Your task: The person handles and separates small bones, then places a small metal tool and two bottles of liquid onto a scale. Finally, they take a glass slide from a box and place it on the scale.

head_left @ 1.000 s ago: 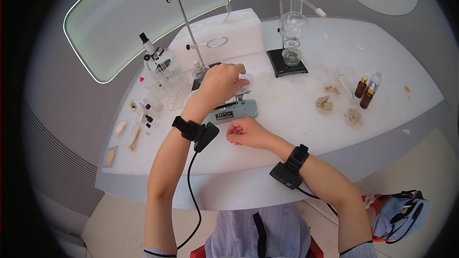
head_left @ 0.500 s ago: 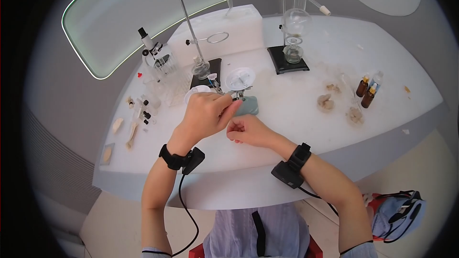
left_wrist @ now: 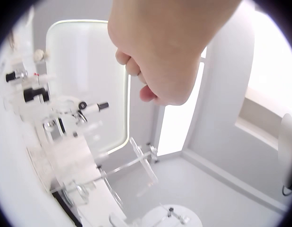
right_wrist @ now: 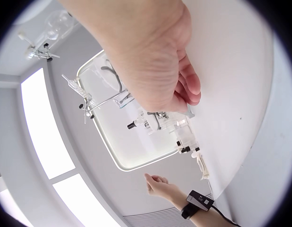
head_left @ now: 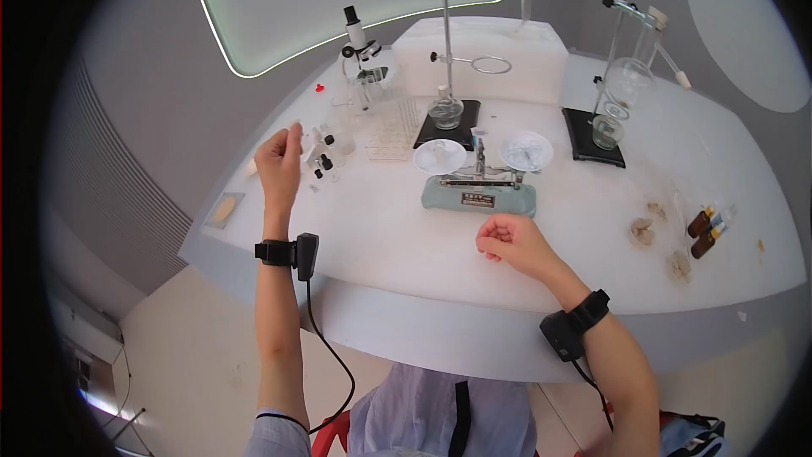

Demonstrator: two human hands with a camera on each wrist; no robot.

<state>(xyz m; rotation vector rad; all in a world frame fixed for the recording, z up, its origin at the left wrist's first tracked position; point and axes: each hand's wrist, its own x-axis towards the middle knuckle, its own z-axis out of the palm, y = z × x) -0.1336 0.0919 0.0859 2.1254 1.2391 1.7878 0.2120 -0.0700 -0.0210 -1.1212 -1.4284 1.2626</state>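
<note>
Curling loosely, empty right hand (head_left: 514,245) near balance (head_left: 499,200), left hand (head_left: 279,171) curled, its hold unclear

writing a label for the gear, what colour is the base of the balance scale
Pale blue-green, on the balance base; the head view shows it best.

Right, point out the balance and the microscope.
Balance (head_left: 478,200): head view, on the label of its base.
Microscope (head_left: 356,33): head view, on its white tube below the black eyepiece.
</note>
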